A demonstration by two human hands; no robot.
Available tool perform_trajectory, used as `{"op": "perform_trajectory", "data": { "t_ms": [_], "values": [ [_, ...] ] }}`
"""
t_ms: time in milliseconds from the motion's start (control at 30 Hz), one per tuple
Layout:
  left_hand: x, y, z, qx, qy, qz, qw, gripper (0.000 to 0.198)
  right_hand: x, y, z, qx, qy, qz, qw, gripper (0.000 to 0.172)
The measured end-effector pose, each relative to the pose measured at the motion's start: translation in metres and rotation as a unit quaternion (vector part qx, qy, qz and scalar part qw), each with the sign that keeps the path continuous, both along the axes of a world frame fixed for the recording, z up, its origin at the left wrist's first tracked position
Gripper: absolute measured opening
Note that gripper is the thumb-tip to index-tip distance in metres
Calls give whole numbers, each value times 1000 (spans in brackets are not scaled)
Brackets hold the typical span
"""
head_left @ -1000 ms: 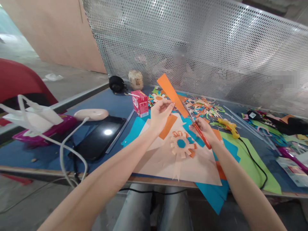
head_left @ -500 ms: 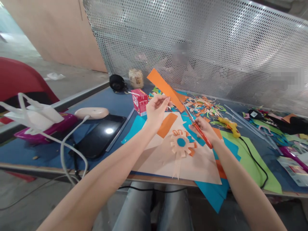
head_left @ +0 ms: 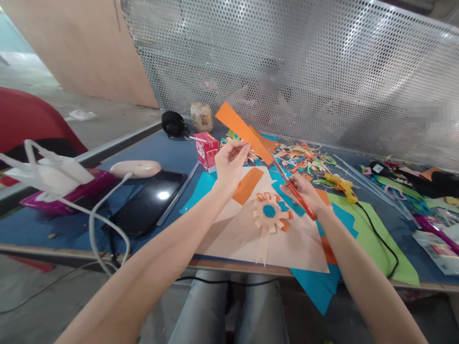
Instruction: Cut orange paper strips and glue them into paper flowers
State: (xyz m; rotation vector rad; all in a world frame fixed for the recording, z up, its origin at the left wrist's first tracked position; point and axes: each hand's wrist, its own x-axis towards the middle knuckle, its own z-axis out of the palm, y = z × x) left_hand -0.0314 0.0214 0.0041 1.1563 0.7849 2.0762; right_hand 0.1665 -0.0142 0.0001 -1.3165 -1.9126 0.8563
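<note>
My left hand [head_left: 231, 160] pinches a strip of orange paper [head_left: 239, 128] by its lower edge, holding it tilted above the table. In my right hand [head_left: 304, 191] is a pair of scissors [head_left: 300, 199] with red handles, its blades pointing up and left to the near end of the strip. Whether the blades are parted there is too small to tell. Below both hands lies a cream paper sheet [head_left: 229, 241], bearing a paper rosette [head_left: 273, 224] with a blue centre and a forked tail. Another orange paper piece [head_left: 247, 185] rests on that sheet.
Paper scraps [head_left: 304, 157] are heaped behind the hands. A yellow glue gun [head_left: 342, 187] lies at right on green paper [head_left: 380, 253]. To the left are a pink drink carton [head_left: 207, 152], a phone [head_left: 148, 205] and a purple power strip [head_left: 71, 193] with white cables. A perforated metal panel [head_left: 215, 52] stands behind.
The orange strip and my left hand have shifted very slightly left, along with the whole view. Both grips stay the same.
</note>
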Motion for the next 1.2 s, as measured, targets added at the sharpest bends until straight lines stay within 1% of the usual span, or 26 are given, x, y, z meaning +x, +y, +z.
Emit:
{"op": "perform_trajectory", "data": {
  "t_ms": [233, 600, 800, 1067, 1200],
  "values": [
    [1, -2, 0, 1, 13, 0, 1000, 11, 0, 1, 1, 1, -19, -5, 1000, 41],
    [0, -1, 0, -5, 2, 12, 1000, 11, 0, 2, 0, -6, -16, 4, 1000, 43],
    [1, -1, 1, -9, -10, 15, 1000, 9, 1, 1, -1, 17, -11, 6, 1000, 42],
    [-1, 0, 0, -6, -19, 15, 1000, 13, 0, 0, -2, 10, 1, 1, 1000, 43],
    [-1, 0, 0, -4, -27, 20, 999, 15, 1, 3, -5, 21, -5, 3, 1000, 40]
  ]
}}
